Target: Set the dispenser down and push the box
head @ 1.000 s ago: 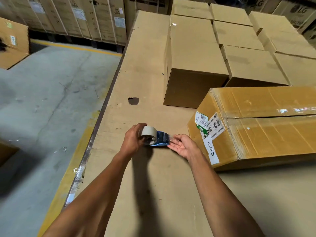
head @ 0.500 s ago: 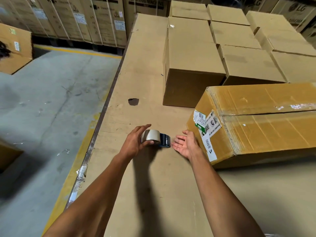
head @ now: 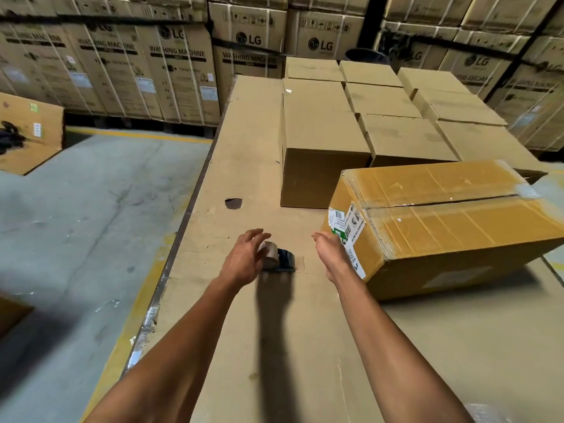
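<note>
**Hands apart over the tape gun**

My left hand (head: 245, 257) hangs just over the tape gun (head: 279, 260), fingers loosely spread and gently bent, nothing gripped between them. The hand covers the near side of the roll, so I cannot tell whether my fingertips touch it or sit just above it. The tape gun lies on the cardboard top (head: 244, 148) in front of me, its dark blue body pointing right, with a short strip of tape (head: 300, 264) stuck flat on the surface beside it.

My right hand (head: 331, 254) is open too, palm turned inward, fingers relaxed and holding nothing. It sits between the tape gun and the big box (head: 451, 221), just beside the box's labelled near corner; the label (head: 346, 224) shows right behind my fingers. I cannot tell whether the hand touches the box.

Plain boxes (head: 320, 132) stand in rows behind.
</note>
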